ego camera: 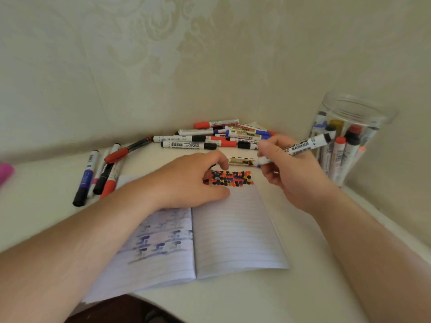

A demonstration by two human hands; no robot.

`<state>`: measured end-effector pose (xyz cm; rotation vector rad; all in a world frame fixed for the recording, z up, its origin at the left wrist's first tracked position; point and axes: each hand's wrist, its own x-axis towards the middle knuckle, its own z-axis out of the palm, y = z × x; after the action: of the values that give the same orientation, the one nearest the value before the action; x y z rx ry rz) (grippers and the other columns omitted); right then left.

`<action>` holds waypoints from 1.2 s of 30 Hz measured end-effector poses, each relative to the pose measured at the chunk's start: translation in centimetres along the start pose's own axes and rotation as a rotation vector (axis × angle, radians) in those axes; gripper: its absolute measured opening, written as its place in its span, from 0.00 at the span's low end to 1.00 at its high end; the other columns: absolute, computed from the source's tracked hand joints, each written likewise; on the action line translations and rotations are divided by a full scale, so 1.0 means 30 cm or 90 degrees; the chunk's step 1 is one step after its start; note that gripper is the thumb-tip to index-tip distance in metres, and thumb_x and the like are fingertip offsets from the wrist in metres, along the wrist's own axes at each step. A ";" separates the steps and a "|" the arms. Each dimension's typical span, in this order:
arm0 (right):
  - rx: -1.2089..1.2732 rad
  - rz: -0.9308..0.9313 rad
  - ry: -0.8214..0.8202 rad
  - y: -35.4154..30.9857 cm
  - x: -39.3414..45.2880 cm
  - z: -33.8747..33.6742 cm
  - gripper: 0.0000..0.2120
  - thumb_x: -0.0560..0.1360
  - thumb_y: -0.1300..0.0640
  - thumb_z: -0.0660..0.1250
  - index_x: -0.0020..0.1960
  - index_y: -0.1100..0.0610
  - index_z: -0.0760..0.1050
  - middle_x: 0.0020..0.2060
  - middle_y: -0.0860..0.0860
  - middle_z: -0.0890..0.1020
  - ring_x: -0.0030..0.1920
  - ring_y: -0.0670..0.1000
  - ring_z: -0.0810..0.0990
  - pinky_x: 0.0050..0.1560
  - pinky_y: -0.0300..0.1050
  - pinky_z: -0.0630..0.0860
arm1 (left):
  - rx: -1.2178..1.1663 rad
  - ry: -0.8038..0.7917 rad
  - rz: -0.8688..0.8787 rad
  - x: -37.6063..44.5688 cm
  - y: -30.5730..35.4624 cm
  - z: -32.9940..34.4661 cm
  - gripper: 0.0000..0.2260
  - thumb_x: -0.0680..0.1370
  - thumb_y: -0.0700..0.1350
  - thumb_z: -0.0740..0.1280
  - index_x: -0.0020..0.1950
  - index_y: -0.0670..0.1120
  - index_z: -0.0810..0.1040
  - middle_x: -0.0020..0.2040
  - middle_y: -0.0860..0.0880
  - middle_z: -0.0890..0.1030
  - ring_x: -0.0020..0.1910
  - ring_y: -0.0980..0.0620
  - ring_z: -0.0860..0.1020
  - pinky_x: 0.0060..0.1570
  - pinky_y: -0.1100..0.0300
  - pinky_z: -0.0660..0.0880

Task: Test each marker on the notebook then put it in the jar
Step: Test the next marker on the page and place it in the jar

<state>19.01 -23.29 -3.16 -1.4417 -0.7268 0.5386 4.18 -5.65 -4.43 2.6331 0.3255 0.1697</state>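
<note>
An open lined notebook (233, 229) lies on the white table, with a patch of coloured test marks (231, 178) at the top of its right page. My right hand (293, 173) grips a white board marker (300, 146) with a black end; it slants over the page top, its uncapped tip pointing left. My left hand (191, 180) rests on the notebook with curled fingers, and a small black cap (211, 166) shows between thumb and forefinger. A clear plastic jar (356, 108) at the right holds several markers.
A pile of several capped markers (217, 138) lies against the wall behind the notebook. More markers (100, 173) lie at the left. A pink object (5, 171) sits at the left edge. Walls close off the back and right.
</note>
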 end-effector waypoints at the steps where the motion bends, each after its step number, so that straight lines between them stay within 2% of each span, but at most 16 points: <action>1: -0.027 0.017 -0.005 0.009 -0.001 0.001 0.14 0.81 0.60 0.69 0.37 0.53 0.76 0.30 0.52 0.74 0.31 0.48 0.70 0.30 0.40 0.66 | 0.066 -0.031 -0.005 -0.002 -0.002 -0.005 0.17 0.74 0.67 0.67 0.61 0.70 0.68 0.46 0.58 0.73 0.50 0.54 0.73 0.50 0.55 0.69; 3: -0.100 0.050 0.006 0.025 0.004 0.001 0.13 0.78 0.66 0.69 0.38 0.53 0.75 0.28 0.51 0.73 0.29 0.49 0.69 0.28 0.41 0.64 | 0.183 -0.067 -0.020 -0.008 -0.011 -0.003 0.21 0.73 0.74 0.61 0.65 0.74 0.65 0.49 0.60 0.69 0.57 0.52 0.68 0.61 0.51 0.65; 4: -0.145 0.062 0.015 0.032 0.006 0.001 0.12 0.77 0.66 0.69 0.38 0.52 0.75 0.27 0.50 0.74 0.29 0.49 0.69 0.28 0.42 0.64 | 0.202 -0.068 -0.029 -0.014 -0.014 0.003 0.23 0.72 0.76 0.59 0.66 0.76 0.64 0.50 0.60 0.67 0.58 0.51 0.67 0.63 0.50 0.64; 10: -0.284 0.068 0.055 0.044 0.004 0.000 0.12 0.75 0.58 0.74 0.37 0.54 0.74 0.25 0.47 0.75 0.25 0.43 0.70 0.26 0.36 0.69 | 0.134 -0.023 -0.046 -0.025 -0.025 0.030 0.29 0.64 0.80 0.56 0.65 0.76 0.65 0.50 0.60 0.68 0.57 0.52 0.67 0.60 0.51 0.65; 13: -0.308 0.072 0.062 0.049 0.007 0.003 0.11 0.74 0.58 0.75 0.37 0.52 0.75 0.26 0.47 0.74 0.27 0.45 0.70 0.28 0.39 0.69 | 0.136 -0.017 -0.049 -0.028 -0.024 0.030 0.28 0.66 0.79 0.58 0.65 0.76 0.66 0.50 0.60 0.68 0.56 0.53 0.68 0.60 0.51 0.65; 16: -0.290 0.075 0.073 0.049 0.008 0.015 0.13 0.74 0.59 0.76 0.37 0.54 0.73 0.26 0.50 0.79 0.27 0.49 0.74 0.28 0.41 0.72 | 0.137 -0.014 -0.049 -0.029 -0.025 0.027 0.26 0.69 0.77 0.61 0.65 0.76 0.66 0.51 0.60 0.68 0.56 0.53 0.67 0.60 0.51 0.65; 21: -0.306 0.071 0.128 0.062 0.011 0.025 0.14 0.74 0.58 0.73 0.35 0.54 0.69 0.28 0.56 0.83 0.29 0.53 0.80 0.35 0.48 0.79 | 0.129 -0.011 -0.048 -0.030 -0.024 0.031 0.26 0.69 0.77 0.62 0.66 0.75 0.67 0.50 0.61 0.68 0.56 0.53 0.67 0.62 0.50 0.66; 28: -0.353 0.066 0.107 0.063 0.013 0.025 0.13 0.73 0.58 0.74 0.36 0.55 0.71 0.28 0.56 0.83 0.28 0.50 0.79 0.35 0.48 0.79 | 0.123 -0.007 -0.043 -0.029 -0.022 0.027 0.25 0.70 0.76 0.63 0.66 0.75 0.66 0.51 0.62 0.68 0.57 0.54 0.67 0.63 0.50 0.65; 33: -0.400 0.052 0.118 0.068 0.012 0.031 0.13 0.70 0.55 0.74 0.37 0.54 0.70 0.36 0.63 0.81 0.31 0.52 0.75 0.36 0.51 0.77 | 0.126 -0.008 -0.044 -0.031 -0.026 0.033 0.26 0.70 0.76 0.62 0.66 0.75 0.66 0.51 0.62 0.68 0.56 0.54 0.67 0.63 0.50 0.65; 36: -0.375 0.066 0.119 0.067 0.010 0.023 0.11 0.71 0.56 0.73 0.37 0.54 0.70 0.36 0.63 0.82 0.32 0.52 0.77 0.37 0.52 0.78 | 0.123 -0.014 -0.046 -0.028 -0.024 0.029 0.26 0.70 0.76 0.62 0.66 0.74 0.66 0.51 0.62 0.68 0.57 0.54 0.67 0.64 0.50 0.65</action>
<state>18.90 -22.45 -5.11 -2.0555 -0.6929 0.2660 3.36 -5.63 -5.59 2.8067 0.4492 0.0883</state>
